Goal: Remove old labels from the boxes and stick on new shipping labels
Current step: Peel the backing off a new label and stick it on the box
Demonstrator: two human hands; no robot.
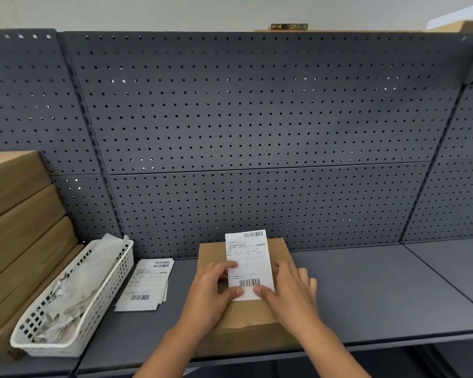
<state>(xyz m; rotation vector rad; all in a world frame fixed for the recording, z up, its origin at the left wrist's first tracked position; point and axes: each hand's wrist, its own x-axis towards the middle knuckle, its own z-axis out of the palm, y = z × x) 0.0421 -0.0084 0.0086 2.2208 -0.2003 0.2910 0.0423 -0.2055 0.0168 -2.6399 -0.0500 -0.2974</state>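
A: Hands?
B: The shipping label [249, 259] is pinched by the left hand [215, 291]; the right hand [290, 291] is laid open, thumb pressed on it. The cardboard box [246, 316] is held under both.
A: Progress?
B: Label judged not yet smoothed down. Left of the left hand, scraps [66, 304] are binned in the basket [110, 282]; spare labels [145, 285] and stacked boxes [17, 214] are there too.
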